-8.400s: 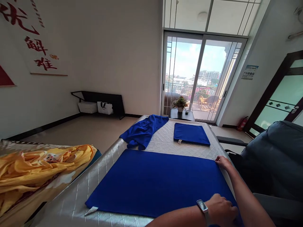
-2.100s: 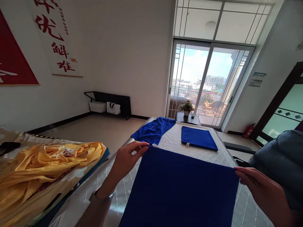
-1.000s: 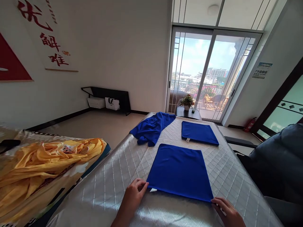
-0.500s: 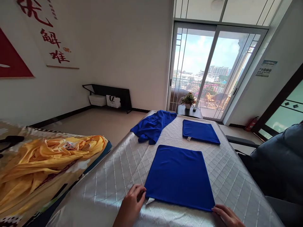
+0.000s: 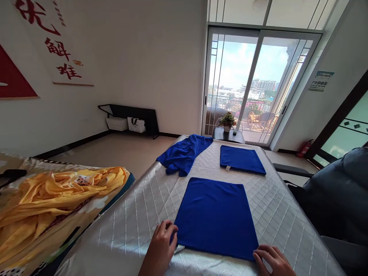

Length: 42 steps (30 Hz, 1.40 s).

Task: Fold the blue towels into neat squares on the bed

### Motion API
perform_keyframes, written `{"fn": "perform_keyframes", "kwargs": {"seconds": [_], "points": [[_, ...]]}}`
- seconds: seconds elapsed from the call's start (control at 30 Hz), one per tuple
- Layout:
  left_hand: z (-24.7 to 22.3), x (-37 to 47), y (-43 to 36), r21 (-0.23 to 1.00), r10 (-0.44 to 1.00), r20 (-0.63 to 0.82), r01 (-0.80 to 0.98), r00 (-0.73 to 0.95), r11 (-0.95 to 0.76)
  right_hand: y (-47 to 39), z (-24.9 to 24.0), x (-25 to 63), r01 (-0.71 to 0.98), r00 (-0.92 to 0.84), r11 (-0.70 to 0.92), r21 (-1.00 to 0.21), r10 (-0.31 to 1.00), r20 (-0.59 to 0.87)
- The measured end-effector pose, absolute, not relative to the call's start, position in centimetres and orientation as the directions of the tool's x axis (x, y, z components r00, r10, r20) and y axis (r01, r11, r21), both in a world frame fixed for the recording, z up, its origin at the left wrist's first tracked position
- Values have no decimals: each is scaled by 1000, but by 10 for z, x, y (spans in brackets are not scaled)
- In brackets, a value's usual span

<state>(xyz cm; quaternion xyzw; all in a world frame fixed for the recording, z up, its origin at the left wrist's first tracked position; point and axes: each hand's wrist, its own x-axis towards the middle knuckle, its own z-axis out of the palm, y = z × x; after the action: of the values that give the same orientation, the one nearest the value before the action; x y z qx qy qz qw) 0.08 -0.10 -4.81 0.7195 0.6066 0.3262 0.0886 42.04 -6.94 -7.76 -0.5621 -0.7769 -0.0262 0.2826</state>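
A blue square cloth (image 5: 217, 218) lies flat on the silvery quilted surface (image 5: 138, 214). Its near left corner is pinched in my left hand (image 5: 161, 245), beside a small white tag. At the near right corner, my right hand (image 5: 273, 260) grips the edge between thumb and fingers. Farther back on the right lies another flat blue cloth (image 5: 243, 159) with a white tag. A crumpled blue cloth (image 5: 185, 153) rests at the back left of the quilted surface.
Yellow fabric (image 5: 63, 191) lies heaped on a patterned bed at the left. A dark padded chair (image 5: 342, 199) stands close on the right. Beyond the far edge is a small black table (image 5: 228, 135) with a potted plant (image 5: 227, 121).
The near left corner of the cloth is now more covered by my left fingers. My right hand has shifted slightly left with the near right corner. The view has tilted a little.
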Motion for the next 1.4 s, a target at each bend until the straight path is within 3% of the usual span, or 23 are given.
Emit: {"fn": "perform_keyframes", "kwargs": {"seconds": [0.2, 0.33, 0.43, 0.73, 1.03, 1.13, 1.23, 1.4], "points": [[-31, 111, 9, 394, 832, 365, 740, 417, -544, -34, -93, 371, 952, 11, 118, -283, 909, 417], [-50, 147, 11, 283, 731, 270, 674, 626, -682, -26, -116, 357, 977, -5, 62, -206, 964, 265], [-66, 133, 14, 236, 767, 217, 730, 603, -641, -28, -121, 356, 985, -19, 53, -167, 981, 196], [-100, 35, 10, 126, 937, 233, 947, 261, -295, -29, -110, 354, 981, 37, -19, -192, 995, 89], [-107, 6, 7, 139, 970, 126, 965, 206, -223, -34, -100, 359, 986, 99, -109, -123, 991, -86], [-89, 25, 19, 147, 946, 199, 946, 258, -289, -17, -77, 365, 988, 66, -75, -135, 995, -71], [-61, 72, 41, 183, 861, 272, 855, 430, -485, 15, -54, 366, 991, 29, -31, -130, 999, -17], [-49, 159, 74, 249, 734, 262, 691, 626, -678, 56, -57, 360, 996, 74, -76, -56, 996, -47]]}}
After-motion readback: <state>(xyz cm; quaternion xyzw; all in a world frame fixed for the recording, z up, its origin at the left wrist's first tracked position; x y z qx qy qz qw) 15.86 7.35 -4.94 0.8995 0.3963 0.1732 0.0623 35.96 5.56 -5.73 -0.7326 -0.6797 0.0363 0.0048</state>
